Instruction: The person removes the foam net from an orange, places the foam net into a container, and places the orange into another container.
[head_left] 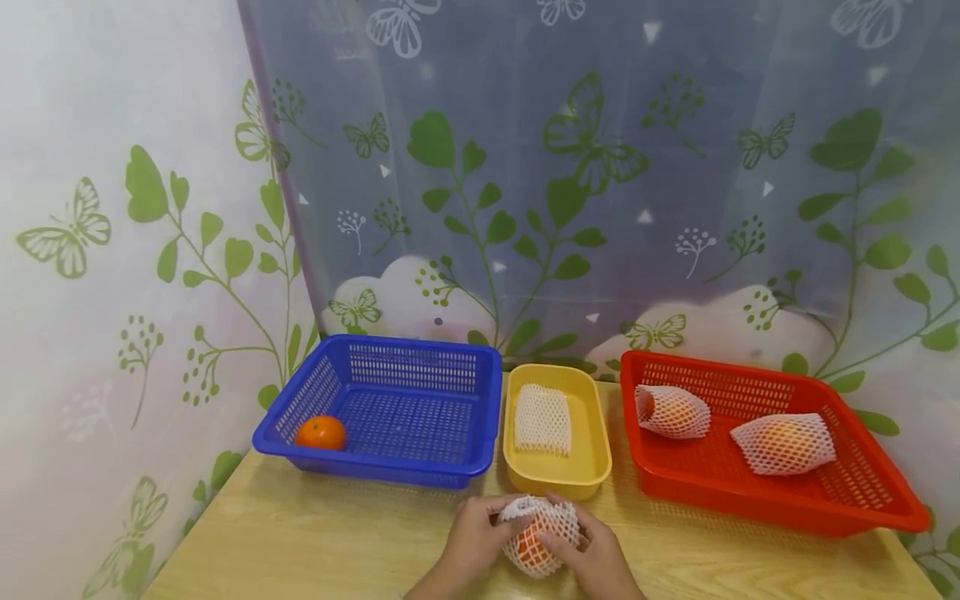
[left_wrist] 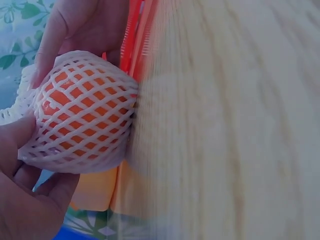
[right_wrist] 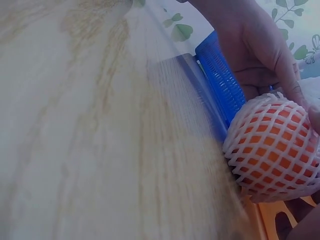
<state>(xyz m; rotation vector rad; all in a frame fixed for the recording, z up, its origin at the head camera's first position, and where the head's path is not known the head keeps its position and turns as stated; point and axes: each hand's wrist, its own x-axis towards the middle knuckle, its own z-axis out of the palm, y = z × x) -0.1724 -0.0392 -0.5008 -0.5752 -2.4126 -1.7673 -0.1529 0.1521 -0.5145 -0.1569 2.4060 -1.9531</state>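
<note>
Between the two hands, near the table's front edge, is an orange (head_left: 534,546) inside a white foam net sleeve (left_wrist: 85,120). My left hand (head_left: 476,533) grips its left side, with the thumb on the net. On the other side my right hand (head_left: 597,552) holds it, thumb pressed on the front of the net. The left wrist view shows the mesh stretched round the fruit, with loose net at the far left end. In the right wrist view the netted orange (right_wrist: 275,150) sits low beside the tabletop, fingers on both sides of it.
A blue basket (head_left: 405,471) at the left holds one bare orange (head_left: 321,433). Behind the hands, a yellow tray (head_left: 558,483) contains a flat foam net (head_left: 542,419). Two netted fruits (head_left: 675,412) lie in the red basket (head_left: 720,492) at the right. A patterned curtain hangs behind.
</note>
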